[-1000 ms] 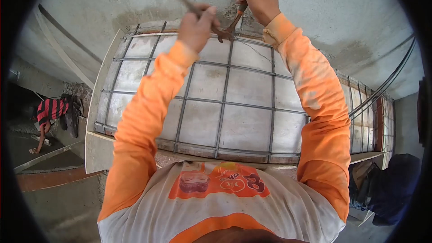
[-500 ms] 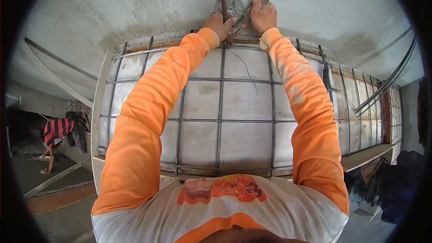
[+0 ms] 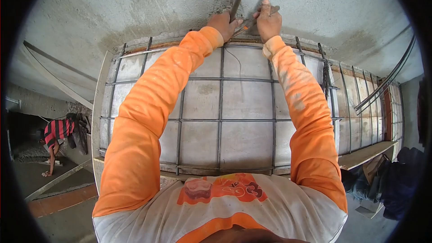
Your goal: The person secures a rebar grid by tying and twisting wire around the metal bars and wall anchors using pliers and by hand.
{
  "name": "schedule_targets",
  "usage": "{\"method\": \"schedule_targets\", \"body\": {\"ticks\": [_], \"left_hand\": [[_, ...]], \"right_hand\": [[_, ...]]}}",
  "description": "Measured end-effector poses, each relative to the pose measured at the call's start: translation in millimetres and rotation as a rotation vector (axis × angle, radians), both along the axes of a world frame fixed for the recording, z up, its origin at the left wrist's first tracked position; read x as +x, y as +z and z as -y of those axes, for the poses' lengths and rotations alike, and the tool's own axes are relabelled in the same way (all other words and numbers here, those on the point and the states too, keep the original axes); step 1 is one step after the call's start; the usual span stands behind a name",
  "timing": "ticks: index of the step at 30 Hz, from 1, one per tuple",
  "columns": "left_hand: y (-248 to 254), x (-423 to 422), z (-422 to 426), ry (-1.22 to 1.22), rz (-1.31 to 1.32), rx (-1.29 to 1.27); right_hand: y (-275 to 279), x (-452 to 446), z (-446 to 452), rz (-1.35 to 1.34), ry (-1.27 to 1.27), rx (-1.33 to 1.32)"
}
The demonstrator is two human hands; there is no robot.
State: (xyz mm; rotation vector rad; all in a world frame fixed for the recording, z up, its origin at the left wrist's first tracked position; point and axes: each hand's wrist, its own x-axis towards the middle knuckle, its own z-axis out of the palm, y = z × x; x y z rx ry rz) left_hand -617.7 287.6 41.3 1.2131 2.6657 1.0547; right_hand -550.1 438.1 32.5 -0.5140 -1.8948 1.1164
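Both my hands are raised at the wall above a grid of steel bars, on a pair of pincers with long dark handles. My left hand is closed round one handle, whose end sticks up past the fingers. The fingers of my right hand wrap the other handle of the pincers, which carries an orange patch. The handles stand spread apart. The jaws are mostly hidden by my left hand, close to the top edge of the steel grid. A thin wire hangs below them.
Pale panels lie under the bars. A broken hollow shows in the wall. Loose bars lean at the right above a wooden plank. Far left, a person in a striped shirt bends over the floor.
My right hand has moved slightly right and down with its handle. The handle in my left hand has tilted to the right. The bent person at the left has shifted a little.
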Motion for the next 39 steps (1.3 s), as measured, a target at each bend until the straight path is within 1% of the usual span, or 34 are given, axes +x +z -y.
{"method": "schedule_targets", "body": {"ticks": [2, 4, 5, 7, 8, 10, 12, 14, 16, 17, 19, 21, 23, 25, 26, 27, 28, 30, 31, 33, 35, 37, 38, 39], "left_hand": [[1.6, 11.2, 5.9, -0.005, -0.007, 0.000], [-1.1, 18.8, 17.1, -0.138, 0.007, 0.032], [-2.2, 19.7, 20.5, -0.143, 0.010, 0.027], [-5.4, 20.5, 27.5, -0.219, 0.098, 0.050], [-5.9, 20.7, 30.1, -0.221, 0.098, 0.048], [-5.9, 20.9, 34.3, -0.257, 0.210, 0.104], [-5.7, 18.0, 36.2, -0.252, 0.201, 0.085], [-3.9, 14.8, 34.6, -0.244, 0.184, 0.069], [-1.0, 14.2, 33.9, -0.210, 0.121, -0.008], [-0.7, 13.3, 32.4, -0.212, 0.120, -0.011], [-1.5, 8.2, 26.8, -0.232, -0.008, -0.066], [-1.0, 2.8, 21.2, -0.243, -0.019, -0.050], [3.2, -5.0, 15.4, -0.257, -0.031, -0.033], [11.2, -12.2, 11.6, -0.210, 0.018, -0.148], [14.6, -14.9, 10.0, -0.211, 0.017, -0.147], [21.7, -14.6, 9.2, -0.214, 0.070, -0.203], [25.5, -16.5, 7.5, -0.217, 0.119, -0.258], [21.8, -20.3, 3.8, -0.238, 0.132, -0.237], [19.6, -22.1, 2.5, -0.260, 0.146, -0.218], [20.5, -23.5, 2.5, -0.267, 0.165, -0.211], [19.5, -24.2, 3.8, -0.272, 0.186, -0.202], [13.0, -29.4, 9.3, -0.339, 0.161, -0.098], [11.8, -33.7, 11.9, -0.334, 0.161, -0.102], [18.9, -32.7, 14.2, -0.330, 0.145, -0.221]], "right_hand": [[0.7, 17.3, 9.0, -0.053, 0.022, -0.002], [-2.8, 27.7, 12.6, -0.102, 0.043, -0.009], [-8.2, 31.4, 12.6, -0.120, 0.059, -0.017], [-14.2, 40.3, 15.5, -0.135, 0.072, -0.030], [-15.0, 44.0, 16.8, -0.156, 0.061, -0.037], [-16.9, 45.8, 18.7, -0.179, 0.046, -0.047], [-21.0, 44.3, 23.7, -0.239, 0.104, -0.116], [-20.1, 41.6, 26.7, -0.251, 0.121, -0.119], [-13.9, 39.8, 34.2, -0.260, 0.141, -0.126], [-9.7, 39.0, 36.8, -0.217, 0.152, -0.114], [0.5, 35.4, 43.8, -0.172, 0.161, -0.105], [8.8, 25.2, 45.8, -0.091, 0.141, 0.094], [20.4, 16.0, 42.3, -0.053, 0.139, 0.109], [32.8, 8.5, 35.6, -0.017, 0.136, 0.125], [39.3, 5.5, 30.9, 0.080, 0.191, 0.173], [42.4, 2.0, 25.9, 0.178, 0.246, 0.220], [40.8, -5.1, 17.7, 0.176, 0.245, 0.222], [38.7, -13.2, 8.6, 0.051, 0.567, -0.006], [39.3, -13.5, 7.8, 0.051, 0.566, -0.006], [44.8, -10.4, 8.9, -0.192, 0.971, -0.420], [50.0, -3.3, 18.4, -0.166, 1.006, -0.433], [53.6, -6.5, 26.7, -0.141, 1.049, -0.452], [54.9, -11.2, 29.2, -0.046, 0.977, -0.361], [55.5, -15.4, 32.0, 0.045, 0.900, -0.271]]}}
